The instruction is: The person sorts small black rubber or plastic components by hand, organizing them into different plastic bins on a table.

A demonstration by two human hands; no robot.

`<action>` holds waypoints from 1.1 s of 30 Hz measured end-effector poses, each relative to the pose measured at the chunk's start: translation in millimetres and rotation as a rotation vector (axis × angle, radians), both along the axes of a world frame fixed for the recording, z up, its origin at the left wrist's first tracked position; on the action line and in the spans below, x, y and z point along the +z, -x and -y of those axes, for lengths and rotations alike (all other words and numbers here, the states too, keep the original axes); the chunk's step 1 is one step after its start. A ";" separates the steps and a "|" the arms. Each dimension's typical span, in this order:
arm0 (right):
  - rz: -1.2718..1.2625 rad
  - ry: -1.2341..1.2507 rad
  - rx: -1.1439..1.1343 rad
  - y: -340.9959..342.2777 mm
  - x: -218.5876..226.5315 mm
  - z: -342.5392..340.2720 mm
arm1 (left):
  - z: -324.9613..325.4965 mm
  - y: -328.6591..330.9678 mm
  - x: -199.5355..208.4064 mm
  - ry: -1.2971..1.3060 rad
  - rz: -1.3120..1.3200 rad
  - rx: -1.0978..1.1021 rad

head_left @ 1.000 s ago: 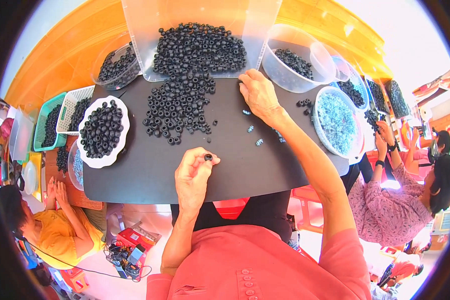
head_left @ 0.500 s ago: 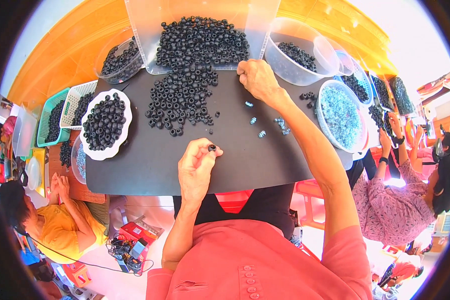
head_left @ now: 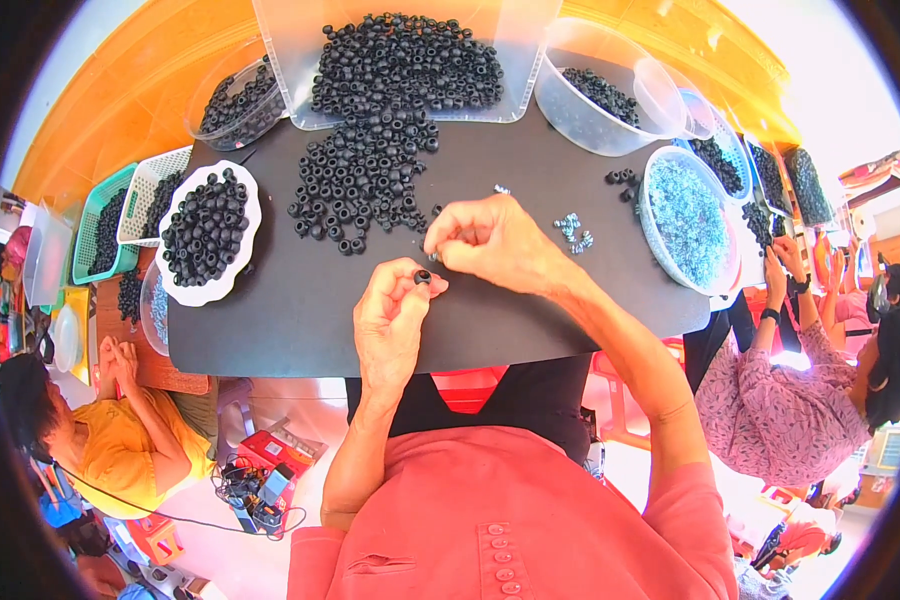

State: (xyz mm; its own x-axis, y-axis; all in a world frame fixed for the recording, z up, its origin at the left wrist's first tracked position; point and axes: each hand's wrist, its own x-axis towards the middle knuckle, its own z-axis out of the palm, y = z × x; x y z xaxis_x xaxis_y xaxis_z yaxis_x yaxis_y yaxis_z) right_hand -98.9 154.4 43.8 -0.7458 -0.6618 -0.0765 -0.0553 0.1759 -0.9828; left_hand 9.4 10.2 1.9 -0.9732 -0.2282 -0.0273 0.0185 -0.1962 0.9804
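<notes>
Pinched in the fingertips of my left hand (head_left: 390,320) is a round black bead (head_left: 423,276) with its hole facing up. My right hand (head_left: 495,245) is closed just above and to the right of it, its fingertips almost at the bead. A small pale speck shows at those fingertips, too small to name. Beyond my hands, a heap of black beads (head_left: 360,185) spills from a clear tipped tub (head_left: 315,120). Several small light-blue striped pieces (head_left: 573,232) lie on the black tabletop (head_left: 300,320) right of my right hand.
A white scalloped dish (head_left: 210,293) of black beads stands at left. Clear round tubs (head_left: 595,130) of beads sit at the back. At right is a bowl (head_left: 653,245) of light-blue pieces. People (head_left: 135,440) sit on both sides; cables (head_left: 255,500) lie on the floor at left.
My right hand has come from the tub's front edge toward me and left, down to my left hand. My left hand stays nearly in place with the black bead. The view has shifted slightly.
</notes>
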 end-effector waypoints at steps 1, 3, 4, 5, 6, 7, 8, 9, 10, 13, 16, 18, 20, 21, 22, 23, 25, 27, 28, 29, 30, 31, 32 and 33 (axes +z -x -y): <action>0.140 0.115 0.028 -5.8 -2.3 -1.0 | -1.2 0.2 0.1 0.005 -0.012 -0.001; 0.147 0.093 0.017 -14.4 -2.7 1.4 | -0.9 -0.9 -1.2 0.014 -0.022 0.003; 0.151 0.067 0.006 -16.9 -1.7 2.3 | 0.0 -1.2 -3.7 0.042 -0.010 0.020; 0.130 0.034 -0.007 -18.3 1.4 2.0 | 0.2 -1.3 -5.0 0.068 -0.001 0.035; 0.131 0.035 -0.007 -18.7 -0.6 1.7 | -0.9 -1.1 -4.8 0.069 -0.001 0.035; 0.131 0.065 -0.016 -18.9 -4.4 1.5 | -2.9 -0.5 -4.4 0.057 -0.017 0.040; 0.131 0.095 -0.025 -18.8 -7.4 1.1 | -4.4 0.3 -4.3 0.044 -0.035 0.045; 0.130 0.095 -0.025 -20.2 -9.3 1.1 | -3.7 0.2 -5.7 0.044 -0.035 0.045; 0.116 0.093 -0.055 -22.8 -11.1 1.5 | -2.0 -0.3 -8.1 0.055 -0.035 0.034; -0.039 0.020 -0.117 -30.2 -11.6 2.4 | -1.2 -1.1 -5.1 0.093 -0.021 0.022; -0.226 -0.011 -0.169 -37.6 -19.0 2.6 | -1.3 -0.2 -1.9 0.048 -0.025 0.012; -0.270 0.029 -0.180 -38.4 -19.9 3.3 | -1.0 -0.1 0.2 -0.024 -0.039 0.012; -0.299 0.026 -0.162 -39.0 -13.7 3.0 | -0.9 -1.1 3.2 0.040 -0.034 0.016; -0.298 0.023 -0.160 -38.5 -10.6 2.7 | -0.5 -1.5 1.7 0.037 -0.033 0.018; -0.200 0.003 -0.140 -37.2 -7.5 2.3 | 0.2 -1.9 -0.6 0.044 -0.030 0.025; -0.103 -0.017 -0.120 -35.8 -6.2 1.9 | 0.8 -1.5 -2.2 0.052 -0.028 0.033; -0.025 0.071 -0.116 -33.5 -19.4 0.7 | 0.9 -0.8 -0.8 0.038 -0.019 0.030; 0.054 0.156 -0.116 -33.9 -23.8 1.7 | 1.5 -0.9 -0.8 0.023 -0.010 0.024; 0.092 0.203 -0.143 -34.9 -23.8 3.0 | 1.9 -1.1 -1.4 0.010 -0.003 0.015; 0.130 0.250 -0.170 -35.9 -24.2 4.2 | 2.6 -1.3 -2.1 -0.002 0.005 0.006; 0.131 0.249 -0.167 -36.4 -26.2 4.6 | 3.0 -1.5 -2.8 -0.003 0.006 0.009; 0.112 0.206 -0.156 -36.9 -29.8 4.7 | 3.2 -1.6 -3.5 0.033 -0.003 0.027; 0.091 0.163 -0.149 -37.7 -30.7 4.1 | 2.6 -1.2 -3.5 0.067 -0.014 0.041; 0.091 0.161 -0.150 -39.2 -29.4 3.8 | 2.1 -0.9 -2.6 0.064 -0.014 0.040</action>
State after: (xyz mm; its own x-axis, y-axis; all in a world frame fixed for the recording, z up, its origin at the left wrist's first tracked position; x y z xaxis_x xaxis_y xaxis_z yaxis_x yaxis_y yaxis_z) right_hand -59.8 150.6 14.4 -0.8314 -0.5533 -0.0503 0.0495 0.0164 -0.9986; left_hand 10.3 8.2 -0.7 -0.9635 -0.2677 0.0023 0.0389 -0.1315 0.9906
